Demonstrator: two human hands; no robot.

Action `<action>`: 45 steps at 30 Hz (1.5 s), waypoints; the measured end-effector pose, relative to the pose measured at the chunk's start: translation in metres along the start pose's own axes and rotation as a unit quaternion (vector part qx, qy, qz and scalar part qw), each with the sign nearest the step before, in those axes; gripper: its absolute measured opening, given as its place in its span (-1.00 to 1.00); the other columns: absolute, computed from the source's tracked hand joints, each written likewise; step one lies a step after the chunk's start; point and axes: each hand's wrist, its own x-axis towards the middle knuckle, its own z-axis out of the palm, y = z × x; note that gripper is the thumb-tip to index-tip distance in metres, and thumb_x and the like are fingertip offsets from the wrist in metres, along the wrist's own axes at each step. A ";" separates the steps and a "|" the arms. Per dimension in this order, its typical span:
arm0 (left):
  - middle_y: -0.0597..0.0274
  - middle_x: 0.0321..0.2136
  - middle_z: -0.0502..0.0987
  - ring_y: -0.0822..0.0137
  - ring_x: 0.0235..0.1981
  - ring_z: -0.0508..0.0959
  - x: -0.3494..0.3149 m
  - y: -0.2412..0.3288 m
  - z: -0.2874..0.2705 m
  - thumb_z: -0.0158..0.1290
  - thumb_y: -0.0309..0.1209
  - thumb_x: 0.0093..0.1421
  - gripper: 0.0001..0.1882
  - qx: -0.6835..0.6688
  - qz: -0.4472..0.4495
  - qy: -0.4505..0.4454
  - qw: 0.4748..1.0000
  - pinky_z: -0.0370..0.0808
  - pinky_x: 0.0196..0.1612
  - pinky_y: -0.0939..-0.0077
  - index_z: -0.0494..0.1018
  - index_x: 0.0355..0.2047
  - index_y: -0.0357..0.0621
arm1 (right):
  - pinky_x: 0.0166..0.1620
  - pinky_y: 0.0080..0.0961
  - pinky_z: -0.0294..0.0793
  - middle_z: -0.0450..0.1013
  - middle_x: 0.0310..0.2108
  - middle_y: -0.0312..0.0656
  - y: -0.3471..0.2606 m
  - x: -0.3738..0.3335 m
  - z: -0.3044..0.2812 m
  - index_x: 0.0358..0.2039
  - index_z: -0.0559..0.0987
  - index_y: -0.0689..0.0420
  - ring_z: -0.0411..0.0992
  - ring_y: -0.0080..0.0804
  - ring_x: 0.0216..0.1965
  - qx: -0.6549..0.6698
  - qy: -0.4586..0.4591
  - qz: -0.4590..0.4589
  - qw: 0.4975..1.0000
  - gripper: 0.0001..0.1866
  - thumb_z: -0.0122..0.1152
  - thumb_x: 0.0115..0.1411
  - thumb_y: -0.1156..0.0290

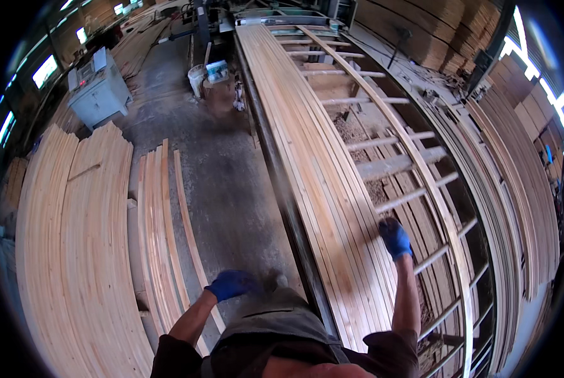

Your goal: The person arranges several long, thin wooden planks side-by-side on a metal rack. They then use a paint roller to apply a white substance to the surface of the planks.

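Long pale wooden strips (319,170) lie side by side, lengthwise on a roller conveyor in front of me. My right hand (396,239), in a blue glove with dark fingertips, is at the right edge of these strips. Its fingers look curled; whether they grip the outermost strip is hidden. My left hand (233,285), also blue-gloved, hangs low over the floor between the conveyor and the strips on the left, close to my apron (282,318). Its fingers are dark and smeared, and I see nothing clearly held in it.
A single long strip (414,154) crosses the bare rollers (401,200) on the right. Stacked boards (86,233) and loose strips (159,239) lie to my left. Farther off stand a grey cabinet (99,91) and a white bucket (197,79). More stacked timber (515,164) lines the right side.
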 end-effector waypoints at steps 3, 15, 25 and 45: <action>0.02 -0.19 0.62 0.16 -0.15 0.62 0.013 -0.110 -0.009 0.05 -0.19 0.27 -0.64 -0.164 -0.080 0.144 0.973 0.53 -0.05 0.31 0.58 -0.12 -0.21 | -0.13 -0.01 0.45 0.46 -0.17 0.21 -0.069 0.138 0.030 -0.07 0.49 0.18 0.44 0.23 -0.18 -0.029 0.090 -0.089 0.992 -0.53 0.21 0.21 0.04; 0.06 -0.39 0.62 0.15 -0.47 0.61 -0.006 -0.382 -0.098 0.09 -0.08 0.29 -0.58 -0.520 -0.484 0.144 0.689 0.53 -0.44 0.27 0.52 -0.27 -0.28 | 0.31 -0.11 0.12 0.23 0.24 0.20 -0.237 0.386 0.166 0.32 0.13 0.29 0.19 0.11 0.27 -0.194 0.070 0.077 0.976 -0.14 0.01 0.25 -0.12; 0.02 -0.21 0.60 0.19 -0.24 0.65 0.423 -0.514 -0.504 0.06 -0.36 0.31 -0.73 -0.536 -0.172 0.298 0.771 0.61 -0.14 0.29 0.47 -0.13 -0.36 | 0.36 0.13 -0.15 0.10 0.34 0.12 -0.396 0.621 0.289 0.37 0.10 0.14 0.00 0.12 0.37 -0.195 0.093 0.062 0.974 -0.10 -0.03 0.21 -0.22; 0.00 -0.28 0.60 -0.03 -0.26 0.60 0.965 -0.531 -0.920 0.16 -0.40 0.21 -0.81 0.004 0.188 0.319 0.929 0.54 -0.18 0.24 0.54 -0.19 -0.18 | 0.30 0.25 -0.07 0.18 0.23 0.24 -0.586 1.049 0.413 0.24 0.29 0.17 0.07 0.28 0.28 -0.183 0.040 -0.062 0.980 -0.25 0.10 0.19 -0.08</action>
